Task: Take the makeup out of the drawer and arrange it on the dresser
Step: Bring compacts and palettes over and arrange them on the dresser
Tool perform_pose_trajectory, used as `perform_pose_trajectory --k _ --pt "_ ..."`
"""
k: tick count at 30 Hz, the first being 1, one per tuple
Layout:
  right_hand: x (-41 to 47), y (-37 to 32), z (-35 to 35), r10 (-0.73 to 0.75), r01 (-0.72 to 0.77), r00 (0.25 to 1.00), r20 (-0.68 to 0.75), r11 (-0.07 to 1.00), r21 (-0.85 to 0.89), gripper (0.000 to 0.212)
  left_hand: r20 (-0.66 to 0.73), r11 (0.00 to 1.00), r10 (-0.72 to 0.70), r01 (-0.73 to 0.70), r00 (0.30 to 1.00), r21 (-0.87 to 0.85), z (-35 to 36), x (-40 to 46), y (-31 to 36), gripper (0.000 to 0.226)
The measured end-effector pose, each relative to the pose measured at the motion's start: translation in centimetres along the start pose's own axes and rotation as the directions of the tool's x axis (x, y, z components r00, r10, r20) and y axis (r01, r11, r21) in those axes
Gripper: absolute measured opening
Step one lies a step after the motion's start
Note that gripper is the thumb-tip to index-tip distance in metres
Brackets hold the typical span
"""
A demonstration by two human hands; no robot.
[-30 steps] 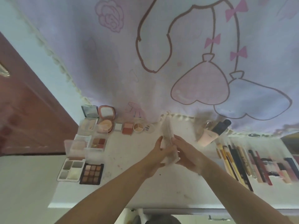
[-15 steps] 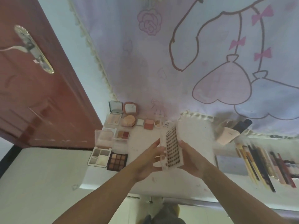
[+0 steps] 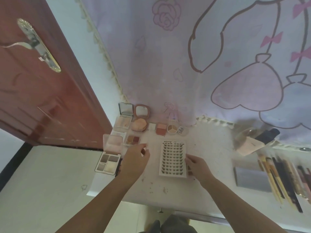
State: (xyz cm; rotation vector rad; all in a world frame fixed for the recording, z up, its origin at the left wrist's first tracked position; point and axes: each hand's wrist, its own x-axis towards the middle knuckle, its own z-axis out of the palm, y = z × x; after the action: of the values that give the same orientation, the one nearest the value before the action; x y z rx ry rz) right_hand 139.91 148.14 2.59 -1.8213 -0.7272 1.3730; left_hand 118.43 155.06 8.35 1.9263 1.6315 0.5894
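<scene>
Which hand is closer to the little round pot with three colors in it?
The left hand. It sits below and left of the three-color round pot, beside the palettes. The right hand is farther down, touching the lash tray.

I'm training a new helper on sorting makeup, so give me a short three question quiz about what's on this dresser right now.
1. True or false: the lash tray lies flat on the dresser.
2. Which hand touches the lash tray? A) left hand B) right hand C) both
3. Fill in: the brushes and pencils lie in a row on the person's ____ side of the dresser.

Key:
1. True; it rests label end away from the person.
2. B; the right hand's fingers meet the tray's right edge, while the left hand is apart from it, near the palettes.
3. Right.
</scene>
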Motion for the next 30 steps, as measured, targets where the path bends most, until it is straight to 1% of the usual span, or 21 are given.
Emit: perform_pose_trajectory --k 2,5,7,9,11,14,17,21,26,28,30 --pt "0.8 -0.5 1.0 -0.029 0.025 0.999 -0.024 0.99 -0.136 0.031 -0.024 0.996 0.034 -0.031 0.999 0.084 0.0 0.5 -0.1 0.03" --pt "1.8 -0.9 2.3 -0.106 0.08 0.993 -0.049 0.924 -0.373 0.027 -0.028 0.981 0.054 -0.048 0.998 0.185 -0.1 0.9 -0.6 0.03" --pt "2.4 -1.0 3.2 -0.149 0.109 0.987 -0.053 0.882 -0.459 0.027 -0.016 0.97 0.069 -0.063 0.998 0.234 -0.1 1.1 -1.1 0.031" --pt "2.9 -1.1 3.9 -0.15 0.101 0.987 -0.059 0.86 -0.501 0.034 -0.003 0.962 0.075 -0.072 0.997 0.262 -0.3 1.4 -1.3 0.031" --pt "3.2 -1.1 4.3 -0.12 0.066 0.99 -0.074 0.856 -0.513 0.039 0.002 0.957 0.075 -0.073 0.997 0.282 -0.5 1.7 -1.4 0.03" --pt "3.4 -1.0 4.4 -0.095 0.037 0.991 -0.092 0.867 -0.498 0.039 0.008 0.946 0.074 -0.073 0.997 0.315 -0.8 2.0 -1.5 0.029" --pt "3.2 -0.8 4.1 -0.094 0.034 0.991 -0.094 0.863 -0.503 0.038 0.015 0.944 0.051 -0.053 0.999 0.325 -1.0 1.9 -2.0 0.036" --pt "2.7 -0.6 3.4 -0.055 0.014 0.996 -0.075 0.883 -0.469 0.037 0.006 0.951 0.013 -0.014 1.0 0.309 -1.4 2.0 -2.6 0.043" --pt "1.8 -0.4 2.2 -0.017 -0.001 0.999 -0.038 0.903 -0.43 0.038 0.011 0.952 -0.012 0.008 1.0 0.307 -1.8 2.2 -2.7 0.04" --pt "1.2 -0.6 1.5 -0.006 -0.003 1.0 -0.02 0.909 -0.416 0.04 -0.015 0.947 0.003 0.003 1.0 0.322 -2.0 2.2 -2.3 0.043" --pt "0.5 -0.9 0.6 -0.004 -0.003 1.0 -0.015 0.919 -0.394 0.039 -0.047 0.939 0.07 -0.05 0.996 0.34 -1.9 2.3 -1.3 0.05"
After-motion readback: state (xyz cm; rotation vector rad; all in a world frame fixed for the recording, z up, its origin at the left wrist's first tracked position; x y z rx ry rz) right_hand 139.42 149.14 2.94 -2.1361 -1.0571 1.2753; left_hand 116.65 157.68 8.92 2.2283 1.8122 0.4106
